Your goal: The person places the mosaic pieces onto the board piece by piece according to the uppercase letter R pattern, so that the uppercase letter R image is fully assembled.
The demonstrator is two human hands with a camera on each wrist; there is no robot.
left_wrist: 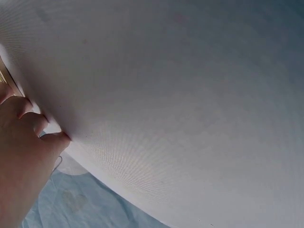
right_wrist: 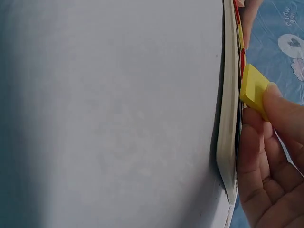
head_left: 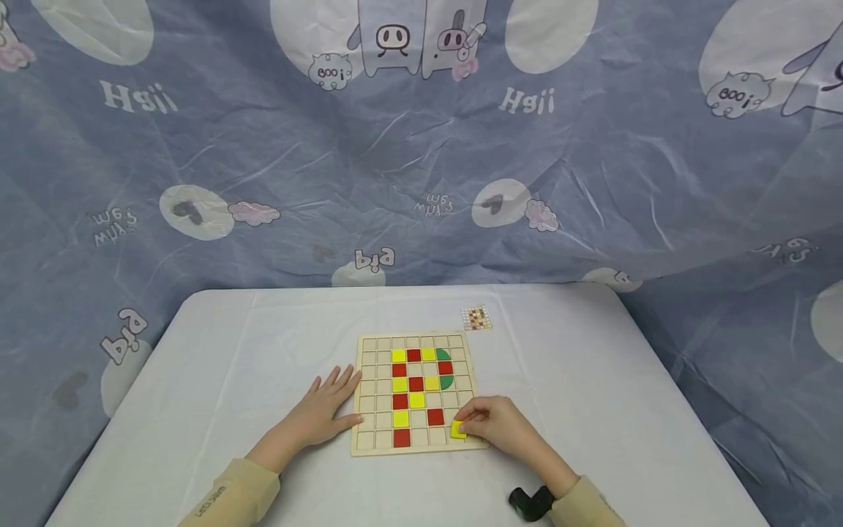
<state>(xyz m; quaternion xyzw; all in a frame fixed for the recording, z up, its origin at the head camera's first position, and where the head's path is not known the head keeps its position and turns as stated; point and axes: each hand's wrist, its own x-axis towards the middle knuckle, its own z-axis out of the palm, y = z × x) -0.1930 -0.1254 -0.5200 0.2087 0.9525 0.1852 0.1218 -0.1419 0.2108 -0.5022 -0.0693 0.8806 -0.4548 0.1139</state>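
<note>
A wooden grid board [head_left: 369, 432] lies on the white table, with red and yellow square tiles and two green rounded pieces set in its cells. My right hand [head_left: 499, 424] pinches a yellow square tile [head_left: 457, 430] between thumb and fingers over the board's lower right cells. In the right wrist view the yellow tile [right_wrist: 255, 89] is tilted, close over the board's edge [right_wrist: 229, 118]. Fingers spread, my left hand [head_left: 323, 410] lies flat on the table with its fingertips at the board's left edge. The left wrist view shows that hand [left_wrist: 23, 147] beside a sliver of the board.
Behind the board's far right corner lies a small pattern card [head_left: 476, 318] printed with a coloured grid. A black curved object [head_left: 529, 505] rests by the right sleeve at the near side. A blue-grey printed cloth [head_left: 369, 168] hangs behind the table [head_left: 296, 322].
</note>
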